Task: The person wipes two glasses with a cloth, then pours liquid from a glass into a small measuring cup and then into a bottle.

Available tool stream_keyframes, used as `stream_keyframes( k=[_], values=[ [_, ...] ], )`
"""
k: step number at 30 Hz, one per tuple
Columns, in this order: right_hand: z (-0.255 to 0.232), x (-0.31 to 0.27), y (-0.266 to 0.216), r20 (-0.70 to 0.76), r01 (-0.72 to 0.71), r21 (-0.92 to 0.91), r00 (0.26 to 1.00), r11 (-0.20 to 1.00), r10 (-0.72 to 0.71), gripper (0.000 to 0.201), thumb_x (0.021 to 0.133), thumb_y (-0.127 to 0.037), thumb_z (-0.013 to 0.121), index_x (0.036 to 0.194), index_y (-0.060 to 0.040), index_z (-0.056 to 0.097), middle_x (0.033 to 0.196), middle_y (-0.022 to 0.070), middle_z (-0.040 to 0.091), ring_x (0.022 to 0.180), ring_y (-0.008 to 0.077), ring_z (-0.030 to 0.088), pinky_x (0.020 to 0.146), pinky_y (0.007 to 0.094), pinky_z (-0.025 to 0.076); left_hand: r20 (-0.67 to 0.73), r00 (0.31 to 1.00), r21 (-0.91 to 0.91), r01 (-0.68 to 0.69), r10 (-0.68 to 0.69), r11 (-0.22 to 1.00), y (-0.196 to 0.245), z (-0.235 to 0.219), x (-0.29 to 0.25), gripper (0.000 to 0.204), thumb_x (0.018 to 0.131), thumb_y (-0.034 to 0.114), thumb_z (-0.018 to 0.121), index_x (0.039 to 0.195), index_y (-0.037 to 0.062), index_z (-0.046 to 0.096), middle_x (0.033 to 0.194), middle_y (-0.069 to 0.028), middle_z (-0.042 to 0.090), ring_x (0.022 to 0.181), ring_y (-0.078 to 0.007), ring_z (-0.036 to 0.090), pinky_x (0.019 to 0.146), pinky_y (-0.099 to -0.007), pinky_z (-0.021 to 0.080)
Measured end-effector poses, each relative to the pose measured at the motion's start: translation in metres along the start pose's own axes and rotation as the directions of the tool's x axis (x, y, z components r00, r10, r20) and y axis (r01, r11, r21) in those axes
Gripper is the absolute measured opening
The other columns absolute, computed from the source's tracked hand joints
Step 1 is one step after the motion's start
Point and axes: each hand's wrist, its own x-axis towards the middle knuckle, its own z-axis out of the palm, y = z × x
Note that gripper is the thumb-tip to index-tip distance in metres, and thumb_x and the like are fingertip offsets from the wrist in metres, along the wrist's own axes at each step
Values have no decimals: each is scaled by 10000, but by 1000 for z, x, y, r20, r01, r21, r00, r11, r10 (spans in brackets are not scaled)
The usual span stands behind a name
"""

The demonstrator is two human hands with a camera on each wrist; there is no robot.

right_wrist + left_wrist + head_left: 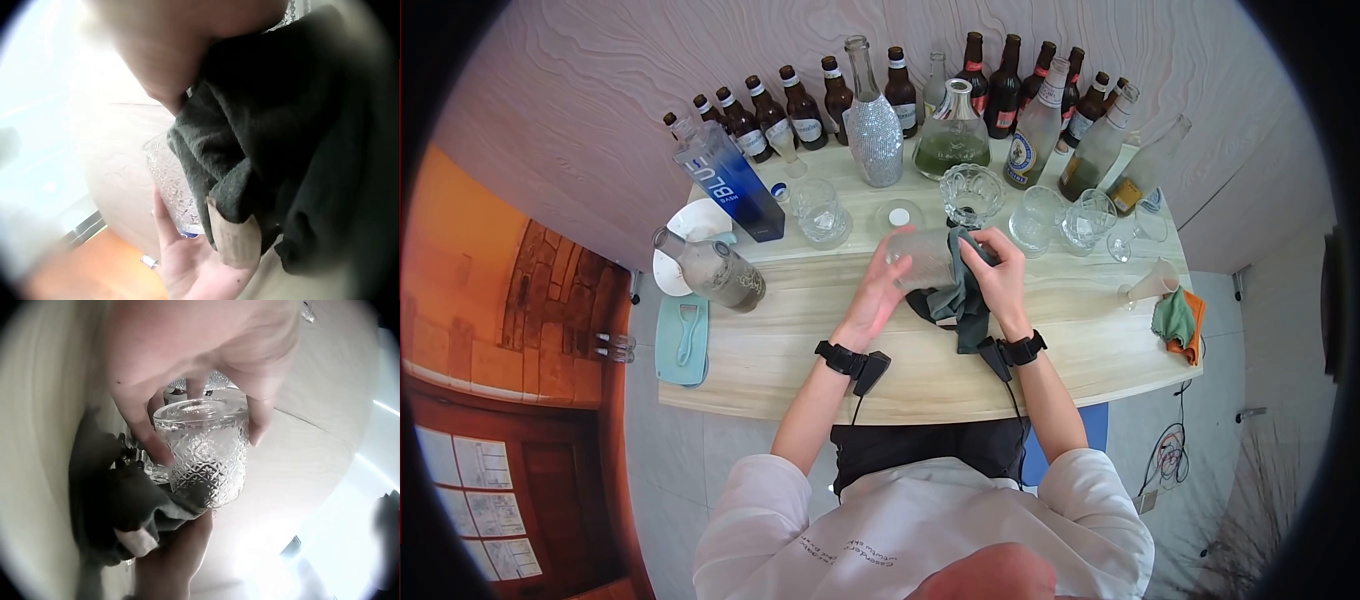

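Note:
A clear cut-pattern glass [922, 260] is held above the wooden table [800, 340] by my left hand [880, 290], whose fingers wrap its base and side. In the left wrist view the glass [203, 456] shows its diamond pattern, with my fingers [147, 434] curled round it. My right hand [997, 275] grips a dark green cloth [962, 295] and presses it against the glass's open end. From the right wrist camera the cloth [275, 156] fills most of the picture, with the glass [172, 184] and my left hand [194, 269] behind it.
A row of brown beer bottles [805, 105], a glittery bottle [872, 125], a green-filled decanter [952, 135] and a blue bottle [725, 180] stand at the back. Several clear glasses [820, 212] sit mid-table. A folded green-orange cloth [1178, 322] lies at the right edge, a teal board [682, 340] at the left.

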Motion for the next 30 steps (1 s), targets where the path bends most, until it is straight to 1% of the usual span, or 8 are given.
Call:
stream_keyframes(
  k=[2,5,9,15,18,24,27,30],
  values=[
    [-1,-1,0,-10,20,15,1000,1000,-20,177,855,-91,817,924,39,718,805,40,644,672,124,505,622,288,415,35,999,53,13,-15,999,-1,1,0,737,976,370,708,1593,161,364,1489,-65,519,1410,-217,483,1175,-432,389],
    [-3,-2,-11,98,188,63,976,980,-194,180,830,-77,832,892,45,715,802,55,637,698,163,550,656,299,453,42,999,35,5,-6,999,0,1,0,762,963,357,728,1602,162,360,1480,-68,524,1389,-211,499,1167,-421,394],
    [-1,-5,-9,325,210,-4,925,978,-197,170,797,-47,840,880,47,725,814,95,659,746,199,637,692,305,491,12,1000,41,-24,24,999,1,-3,-1,800,953,341,745,1620,161,342,1476,-78,524,1364,-212,519,1148,-414,409],
    [1,-5,-16,66,95,-142,994,985,-87,169,790,-40,847,869,50,728,822,88,675,727,200,639,671,315,488,33,999,17,3,-3,1000,2,1,0,815,953,337,746,1635,160,336,1492,-76,504,1379,-203,491,1150,-404,388],
    [1,-6,-15,95,177,-66,981,982,-170,165,796,-42,846,862,53,728,823,85,675,719,199,635,666,319,486,44,999,66,28,-31,997,-2,-1,2,801,958,324,743,1631,151,346,1497,-73,495,1380,-194,478,1159,-395,371],
    [-4,-4,-8,358,184,14,917,983,-177,173,800,-53,850,874,52,733,818,90,669,707,188,612,654,311,479,22,1000,43,-19,18,999,1,-4,0,793,961,300,745,1631,150,349,1492,-68,500,1373,-191,482,1162,-388,364],
    [0,-5,-14,233,174,-69,960,982,-154,178,808,-67,852,881,48,738,809,89,667,706,179,607,652,304,474,6,999,1,-49,49,999,4,-2,0,793,960,308,744,1631,155,350,1490,-68,509,1368,-192,496,1153,-393,383],
    [-1,-2,-21,28,60,-158,998,986,-56,178,816,-77,852,891,45,746,800,87,666,702,169,604,653,301,471,4,999,-4,-41,41,999,5,-1,0,792,960,315,741,1631,159,350,1489,-73,518,1362,-196,512,1146,-404,403]
  ],
)
